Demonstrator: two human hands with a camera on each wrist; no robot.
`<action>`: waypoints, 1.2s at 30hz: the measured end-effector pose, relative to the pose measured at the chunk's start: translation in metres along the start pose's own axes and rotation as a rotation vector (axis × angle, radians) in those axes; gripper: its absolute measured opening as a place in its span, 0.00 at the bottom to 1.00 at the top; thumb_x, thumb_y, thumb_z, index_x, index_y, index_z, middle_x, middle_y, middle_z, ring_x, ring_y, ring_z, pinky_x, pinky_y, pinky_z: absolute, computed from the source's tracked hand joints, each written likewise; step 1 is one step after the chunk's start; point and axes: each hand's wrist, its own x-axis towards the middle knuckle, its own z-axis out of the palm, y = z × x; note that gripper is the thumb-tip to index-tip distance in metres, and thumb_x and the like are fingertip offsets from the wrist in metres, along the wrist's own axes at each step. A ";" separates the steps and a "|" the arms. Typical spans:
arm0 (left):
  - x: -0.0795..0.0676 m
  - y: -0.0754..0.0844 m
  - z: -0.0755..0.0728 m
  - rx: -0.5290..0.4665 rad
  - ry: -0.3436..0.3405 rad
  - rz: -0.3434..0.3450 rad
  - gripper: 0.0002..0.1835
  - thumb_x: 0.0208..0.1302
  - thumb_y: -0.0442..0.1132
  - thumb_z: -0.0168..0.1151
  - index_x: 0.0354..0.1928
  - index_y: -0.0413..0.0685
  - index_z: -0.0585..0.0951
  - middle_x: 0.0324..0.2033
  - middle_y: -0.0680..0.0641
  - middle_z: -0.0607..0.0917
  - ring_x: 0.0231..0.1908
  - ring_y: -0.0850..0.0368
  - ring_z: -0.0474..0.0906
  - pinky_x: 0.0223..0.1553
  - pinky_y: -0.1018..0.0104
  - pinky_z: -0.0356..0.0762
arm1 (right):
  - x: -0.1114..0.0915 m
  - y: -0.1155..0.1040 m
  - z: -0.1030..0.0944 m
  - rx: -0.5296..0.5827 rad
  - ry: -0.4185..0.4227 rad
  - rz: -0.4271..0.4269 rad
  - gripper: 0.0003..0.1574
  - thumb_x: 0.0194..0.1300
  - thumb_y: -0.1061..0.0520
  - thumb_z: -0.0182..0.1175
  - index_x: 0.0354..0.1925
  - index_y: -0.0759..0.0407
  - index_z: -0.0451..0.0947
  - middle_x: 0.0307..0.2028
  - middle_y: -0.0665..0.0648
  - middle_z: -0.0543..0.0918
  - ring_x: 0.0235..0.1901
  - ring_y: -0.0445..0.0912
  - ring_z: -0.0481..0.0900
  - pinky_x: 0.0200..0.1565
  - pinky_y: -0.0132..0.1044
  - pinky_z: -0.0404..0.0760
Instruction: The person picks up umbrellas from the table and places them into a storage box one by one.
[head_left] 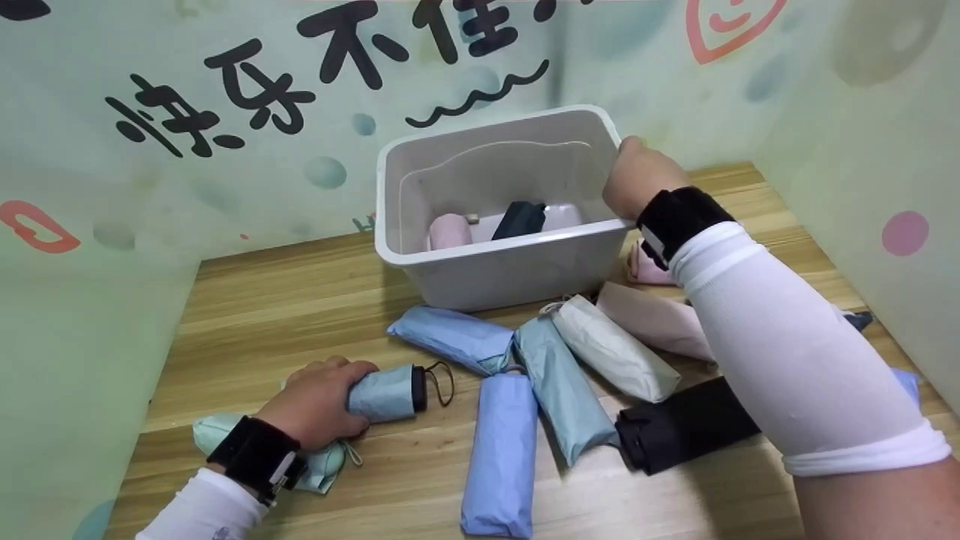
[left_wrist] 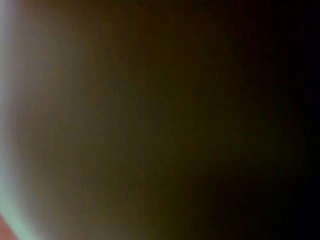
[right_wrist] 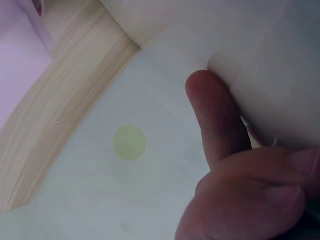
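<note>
At the lower left of the head view my left hand (head_left: 315, 397) grips a grey-blue folded umbrella (head_left: 384, 394), its black end and cord loop pointing right. A mint folded umbrella (head_left: 326, 465) lies partly hidden under that wrist. My right hand (head_left: 646, 176) holds the right rim of a light grey plastic bin (head_left: 517, 270). In the right wrist view a finger (right_wrist: 217, 112) of that hand lies against the bin's wall (right_wrist: 280, 75). Inside the bin are a pink folded umbrella (head_left: 450, 231) and a dark one (head_left: 520, 220). The left wrist view is dark and blurred.
On the wooden table (head_left: 300, 292) lie blue umbrellas (head_left: 499, 457), a teal one (head_left: 566, 397), a white one (head_left: 615, 349), a pale pink one (head_left: 652, 319) and a black one (head_left: 690, 424). A pink umbrella (head_left: 646, 266) sits beside the bin. Printed walls (head_left: 285, 172) surround the table.
</note>
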 end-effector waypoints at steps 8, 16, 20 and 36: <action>-0.001 0.000 0.000 -0.002 0.046 0.013 0.38 0.46 0.43 0.78 0.64 0.55 0.80 0.52 0.47 0.84 0.52 0.43 0.79 0.55 0.40 0.75 | 0.001 0.000 -0.001 -0.013 -0.003 -0.004 0.35 0.72 0.59 0.43 0.71 0.76 0.56 0.56 0.75 0.79 0.50 0.63 0.78 0.56 0.59 0.79; -0.001 0.001 -0.002 -0.042 0.070 0.012 0.38 0.46 0.42 0.78 0.65 0.55 0.80 0.52 0.47 0.83 0.54 0.43 0.78 0.56 0.40 0.76 | 0.001 0.000 -0.001 -0.016 -0.010 0.002 0.35 0.72 0.59 0.44 0.72 0.76 0.56 0.57 0.75 0.79 0.50 0.63 0.78 0.57 0.59 0.79; -0.001 0.001 -0.004 -0.070 0.078 0.006 0.38 0.49 0.42 0.78 0.66 0.56 0.79 0.53 0.47 0.83 0.54 0.44 0.78 0.57 0.40 0.76 | 0.002 0.000 -0.001 -0.004 -0.016 0.009 0.35 0.73 0.59 0.43 0.73 0.75 0.56 0.58 0.74 0.79 0.51 0.63 0.78 0.58 0.59 0.79; 0.002 0.007 -0.007 -0.237 0.173 0.028 0.36 0.59 0.44 0.75 0.70 0.48 0.75 0.60 0.45 0.81 0.58 0.44 0.77 0.59 0.42 0.76 | -0.001 0.001 0.001 -0.003 0.007 -0.007 0.34 0.72 0.59 0.43 0.70 0.75 0.58 0.57 0.74 0.79 0.50 0.63 0.78 0.58 0.59 0.78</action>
